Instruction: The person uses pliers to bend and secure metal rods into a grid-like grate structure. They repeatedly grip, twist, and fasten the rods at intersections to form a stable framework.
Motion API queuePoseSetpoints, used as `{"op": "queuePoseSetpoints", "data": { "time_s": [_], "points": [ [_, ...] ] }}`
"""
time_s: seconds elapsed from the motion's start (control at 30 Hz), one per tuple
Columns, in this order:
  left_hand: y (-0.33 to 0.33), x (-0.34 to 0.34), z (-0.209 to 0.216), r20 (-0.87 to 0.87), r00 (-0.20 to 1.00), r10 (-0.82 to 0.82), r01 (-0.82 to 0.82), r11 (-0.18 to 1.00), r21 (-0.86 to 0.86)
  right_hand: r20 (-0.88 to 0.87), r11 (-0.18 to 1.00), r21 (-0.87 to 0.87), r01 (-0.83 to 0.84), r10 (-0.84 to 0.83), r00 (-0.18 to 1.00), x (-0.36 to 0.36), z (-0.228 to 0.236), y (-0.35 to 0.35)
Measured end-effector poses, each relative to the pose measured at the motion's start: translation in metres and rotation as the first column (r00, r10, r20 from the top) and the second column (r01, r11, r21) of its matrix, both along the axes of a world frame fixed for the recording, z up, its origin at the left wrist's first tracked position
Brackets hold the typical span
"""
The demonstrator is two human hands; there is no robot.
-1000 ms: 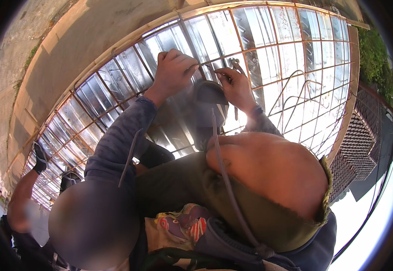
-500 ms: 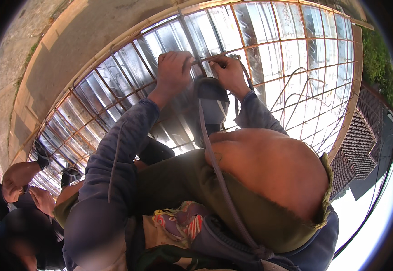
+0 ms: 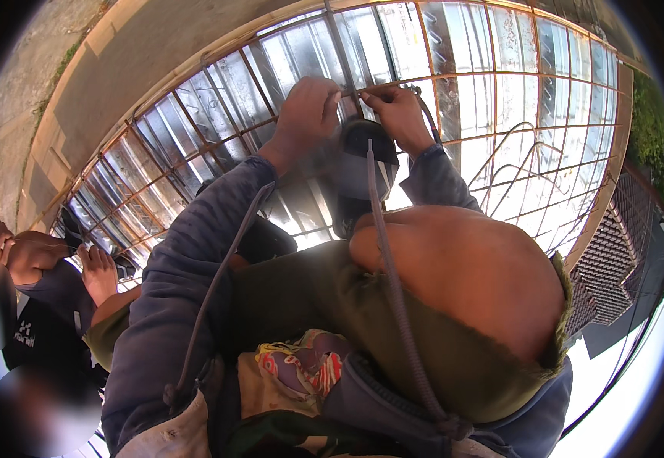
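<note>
Both of my hands work at a crossing of the rusty steel bar mesh (image 3: 465, 74), above shiny corrugated metal sheets. My left hand (image 3: 309, 111) is closed, fingers curled next to a dark lengthwise bar (image 3: 339, 46); whatever it pinches is too small to make out. Just across that bar, my right hand (image 3: 402, 114) has thumb and forefinger pressed together at the crossing, and what lies between them is hidden. A dark curved handle-like piece (image 3: 427, 114) shows beside the right hand. Right below the hands is my black shoe (image 3: 366, 145).
Bent loose rods (image 3: 511, 156) lie on the mesh to the right. A wooden edge board (image 3: 610, 172) borders the sheets. At the left, another person's hand (image 3: 96, 271) is near the mesh. Tiled roofs (image 3: 607, 237) and cables stand beyond the right edge. A grey hood cord (image 3: 397, 282) hangs before me.
The view has shifted, so the mesh and my hands appear slightly further right. My hands stay at the same crossing. The other person at the left has moved their hands and body.
</note>
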State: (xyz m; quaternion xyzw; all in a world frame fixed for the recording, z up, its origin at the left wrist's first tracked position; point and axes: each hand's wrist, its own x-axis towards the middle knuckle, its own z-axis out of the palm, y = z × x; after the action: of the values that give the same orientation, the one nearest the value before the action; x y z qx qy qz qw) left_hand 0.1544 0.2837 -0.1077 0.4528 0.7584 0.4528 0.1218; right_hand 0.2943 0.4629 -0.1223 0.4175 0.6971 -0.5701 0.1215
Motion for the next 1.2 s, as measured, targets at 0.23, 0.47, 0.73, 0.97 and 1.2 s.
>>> {"op": "queuePoseSetpoints", "data": {
  "time_s": [0.23,0.47,0.73,0.97,1.2],
  "points": [
    [0.03,0.02,0.009,-0.061,0.996,-0.059,0.058,0.998,-0.022,0.036,0.997,0.078,0.002,-0.005,0.999,0.008,0.024,-0.005],
    [0.016,0.014,0.006,-0.048,0.99,-0.132,0.131,0.991,-0.025,0.053,0.978,0.181,-0.1,0.092,0.994,0.023,0.061,-0.014],
    [0.017,0.024,0.002,0.158,0.987,0.043,-0.04,0.999,-0.024,-0.023,0.755,0.359,-0.549,0.595,0.803,-0.041,0.112,0.001],
    [0.012,0.013,0.004,0.301,0.953,0.011,0.007,0.998,-0.061,0.135,0.746,0.29,-0.6,0.589,0.797,-0.04,0.079,0.032],
    [0.01,-0.01,0.007,0.498,0.866,-0.036,0.068,0.997,-0.047,-0.067,0.808,0.408,-0.425,0.491,0.869,-0.008,0.051,0.015]
  ]
}}
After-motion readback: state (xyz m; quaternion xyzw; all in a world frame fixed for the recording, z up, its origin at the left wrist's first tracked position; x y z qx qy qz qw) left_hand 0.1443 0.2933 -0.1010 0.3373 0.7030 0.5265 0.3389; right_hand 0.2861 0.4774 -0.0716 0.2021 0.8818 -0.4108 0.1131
